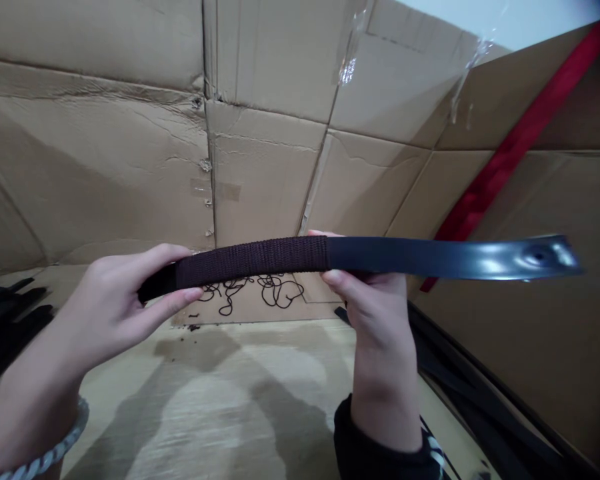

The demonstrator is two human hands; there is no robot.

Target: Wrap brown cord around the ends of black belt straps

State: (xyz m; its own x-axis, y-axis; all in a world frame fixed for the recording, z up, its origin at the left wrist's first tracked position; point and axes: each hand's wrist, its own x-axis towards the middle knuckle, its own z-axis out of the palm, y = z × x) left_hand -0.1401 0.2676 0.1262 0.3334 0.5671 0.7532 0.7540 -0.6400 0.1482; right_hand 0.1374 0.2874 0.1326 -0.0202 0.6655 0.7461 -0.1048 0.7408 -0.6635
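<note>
I hold a long flat dark metal strip point(430, 257) level in front of me. Its left part is wound tightly with dark maroon cord point(253, 259), and a hole shows near its bare right end. My left hand point(123, 300) is closed on the strip's left end, thumb under, fingers over. My right hand point(367, 293) grips the strip from below where the winding stops. Loose dark cord point(253, 292) lies tangled on the floor behind the strip.
Creased cardboard sheets point(130, 153) line the walls all around. A red band point(510, 150) runs diagonally across the right wall. Black strips lie stacked at the far left point(5, 310) and along the right floor edge point(470, 387). The pale wooden floor point(220, 400) lies beneath.
</note>
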